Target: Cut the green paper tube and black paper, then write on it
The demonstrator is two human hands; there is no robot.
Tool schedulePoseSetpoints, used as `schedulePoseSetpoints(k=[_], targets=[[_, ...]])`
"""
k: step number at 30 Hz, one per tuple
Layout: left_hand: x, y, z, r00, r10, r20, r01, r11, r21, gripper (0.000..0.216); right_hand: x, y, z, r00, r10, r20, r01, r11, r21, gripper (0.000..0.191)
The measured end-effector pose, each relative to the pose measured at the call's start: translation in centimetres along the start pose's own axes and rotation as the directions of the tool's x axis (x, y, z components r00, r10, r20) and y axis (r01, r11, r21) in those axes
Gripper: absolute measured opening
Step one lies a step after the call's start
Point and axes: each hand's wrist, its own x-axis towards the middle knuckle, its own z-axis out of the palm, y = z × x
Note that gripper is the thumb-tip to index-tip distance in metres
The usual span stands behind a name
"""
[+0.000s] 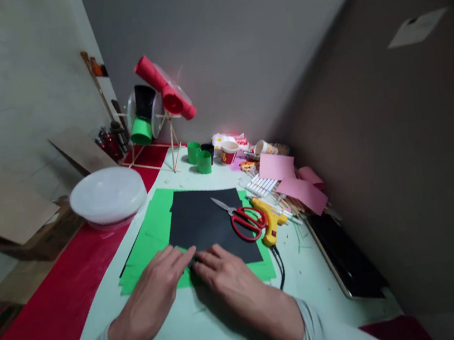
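Observation:
A black paper sheet (204,221) lies on top of green paper sheets (152,237) on a pale table (309,271). My left hand (161,286) rests flat on the green paper, fingers stretched toward the black sheet's near edge. My right hand (229,279) lies beside it, fingertips touching the black sheet's near edge. Both hands meet at the fingertips; neither holds anything I can see. Red-handled scissors (245,221) lie on the black sheet's right side, next to a yellow glue gun (270,220).
A white lidded bowl (108,197) sits at left on red paper (59,295). At the back stand a stick frame with red, black and green paper tubes (158,103), green cups (200,157), paper cups (228,152). Pink papers (291,180) and markers (261,186) lie right; a dark tablet (344,257) beyond.

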Motion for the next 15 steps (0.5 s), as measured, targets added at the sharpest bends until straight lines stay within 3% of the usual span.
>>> schedulePoseSetpoints(k=[5,11,15], targets=[[-0.6,0.1,0.5,0.997,0.048,-0.067,-0.046,0.998,0.034,0.062,-0.1,-0.5,0.1,1.000,-0.019,0.005,0.019,1.000,0.023,0.010],[-0.5,1.5,-0.6,0.993,0.108,-0.038,-0.109,0.993,-0.047,0.059,-1.2,-0.7,-1.4,0.995,0.079,0.060,-0.092,0.965,0.247,0.023],[-1.2,2.3,-0.3,0.985,0.169,-0.024,-0.171,0.966,-0.196,0.061,-3.3,-1.2,-1.8,0.983,0.169,0.066,-0.181,0.906,0.383,0.027]])
